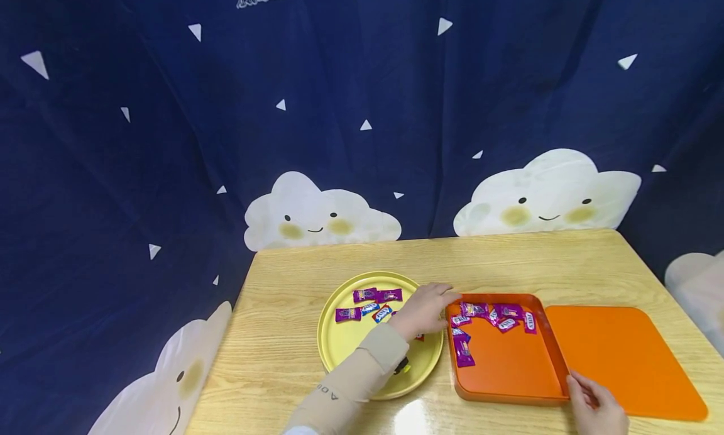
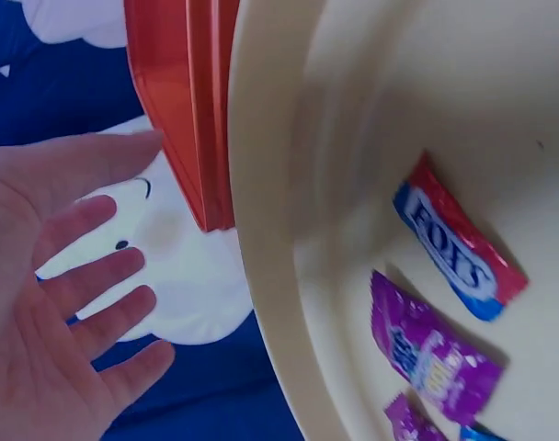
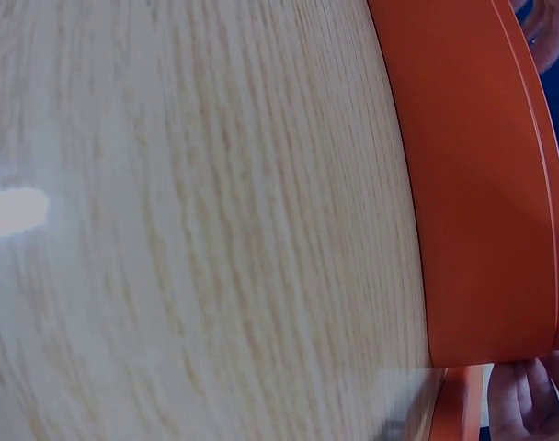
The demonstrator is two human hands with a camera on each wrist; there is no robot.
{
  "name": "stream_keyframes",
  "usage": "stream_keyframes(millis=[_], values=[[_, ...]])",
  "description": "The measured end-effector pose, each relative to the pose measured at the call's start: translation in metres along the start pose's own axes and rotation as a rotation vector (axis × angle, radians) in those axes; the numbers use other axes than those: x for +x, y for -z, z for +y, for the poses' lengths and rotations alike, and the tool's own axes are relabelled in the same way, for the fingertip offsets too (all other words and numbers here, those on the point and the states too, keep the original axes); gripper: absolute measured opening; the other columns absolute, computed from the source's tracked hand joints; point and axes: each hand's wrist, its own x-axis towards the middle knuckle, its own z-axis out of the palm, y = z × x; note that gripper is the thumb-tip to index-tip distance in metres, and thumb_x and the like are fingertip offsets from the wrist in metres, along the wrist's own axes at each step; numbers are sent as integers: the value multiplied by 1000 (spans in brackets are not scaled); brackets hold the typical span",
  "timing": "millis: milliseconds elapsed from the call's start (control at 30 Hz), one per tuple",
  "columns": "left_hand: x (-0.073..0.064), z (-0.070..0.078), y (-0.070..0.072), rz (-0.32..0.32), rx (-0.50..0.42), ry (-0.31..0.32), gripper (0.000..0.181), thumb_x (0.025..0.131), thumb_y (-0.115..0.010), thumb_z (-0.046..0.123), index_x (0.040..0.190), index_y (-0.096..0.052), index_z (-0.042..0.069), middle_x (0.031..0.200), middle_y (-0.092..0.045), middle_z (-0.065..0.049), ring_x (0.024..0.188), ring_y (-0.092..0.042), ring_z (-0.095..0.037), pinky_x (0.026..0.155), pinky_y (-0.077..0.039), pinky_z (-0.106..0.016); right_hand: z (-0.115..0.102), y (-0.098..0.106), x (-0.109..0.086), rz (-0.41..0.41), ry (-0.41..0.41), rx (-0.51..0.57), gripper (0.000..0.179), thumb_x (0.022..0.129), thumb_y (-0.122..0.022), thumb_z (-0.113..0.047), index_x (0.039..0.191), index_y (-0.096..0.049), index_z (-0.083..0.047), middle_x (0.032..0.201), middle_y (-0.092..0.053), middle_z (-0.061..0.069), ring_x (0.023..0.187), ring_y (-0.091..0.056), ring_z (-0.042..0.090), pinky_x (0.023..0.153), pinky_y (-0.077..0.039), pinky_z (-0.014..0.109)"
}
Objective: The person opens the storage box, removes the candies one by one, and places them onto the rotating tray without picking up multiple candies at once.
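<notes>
My left hand is over the right rim of the round yellow tray, fingers spread and nothing held. Its fingertips are right at the left wall of the orange box; in the left wrist view the thumb overlaps that wall. Purple wrapped candies and red-and-blue Fox's candies lie in the yellow tray, partly hidden by my left arm. More purple and pink candies lie along the box's far and left sides. The box's near right corner is pinched by my right hand.
To the right of the box, a flat orange lid lies on the wooden table. A small black-and-yellow item shows beside my left forearm in the yellow tray. Behind the table hangs a dark blue curtain with clouds.
</notes>
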Motion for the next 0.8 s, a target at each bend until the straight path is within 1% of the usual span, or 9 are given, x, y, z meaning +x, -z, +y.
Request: stream_keyframes(millis=[100, 200, 300, 400, 467, 600, 700, 800], values=[[4, 7, 2, -6, 43, -61, 58, 80, -69, 31, 134, -47, 22, 140, -41, 0, 129, -35, -17, 108, -24, -31, 1, 0, 0, -1, 3, 0, 25, 83, -66, -18, 96, -69, 2, 63, -44, -36, 55, -44, -17, 50, -37, 3], [10, 14, 1, -20, 91, -133, 55, 82, -67, 32, 132, -49, 22, 139, -41, 1, 128, -36, -15, 107, -24, -28, 1, 0, 0, -6, 4, -1, 25, 83, -66, -18, 97, -69, 2, 64, -44, -36, 56, -44, -17, 50, -37, 3], [17, 21, 0, -68, 125, -198, 51, 83, -66, 31, 131, -50, 22, 138, -43, 4, 127, -37, -13, 107, -24, -25, -1, 1, 0, -14, 3, -5, 25, 83, -65, -18, 97, -69, 2, 64, -44, -36, 56, -44, -18, 51, -37, 3], [25, 28, -3, -145, 170, -243, 48, 85, -64, 30, 130, -51, 25, 136, -44, 8, 125, -38, -9, 104, -26, -20, -2, 2, 0, -30, -5, -11, 28, 84, -64, -20, 99, -68, 3, 65, -43, -36, 56, -44, -18, 51, -38, 3], [30, 34, -4, -192, 199, -264, 45, 85, -64, 28, 129, -52, 26, 134, -46, 11, 123, -40, -7, 102, -28, -17, -4, 4, 0, -39, -13, -15, 30, 84, -64, -21, 101, -68, 4, 65, -43, -36, 56, -44, -18, 50, -38, 4], [38, 47, -8, -273, 247, -278, 39, 86, -64, 23, 124, -56, 31, 127, -50, 16, 118, -43, -3, 98, -32, -14, -6, 5, 0, -50, -35, -30, 33, 85, -64, -23, 103, -66, 5, 65, -42, -35, 57, -43, -19, 51, -38, 4], [41, 55, -12, -316, 272, -279, 34, 87, -62, 17, 116, -60, 33, 117, -56, 19, 109, -48, 0, 91, -38, -14, -6, 5, -1, -49, -37, -29, 32, 85, -64, -22, 103, -67, 4, 66, -42, -35, 57, -43, -19, 51, -38, 4], [41, 60, -16, -337, 292, -293, 23, 89, -58, 15, 103, -64, 32, 103, -59, 20, 93, -51, 1, 77, -41, -12, -7, 5, -1, -45, -33, -18, 30, 84, -64, -21, 101, -68, 3, 66, -43, -34, 58, -43, -19, 52, -38, 3]])
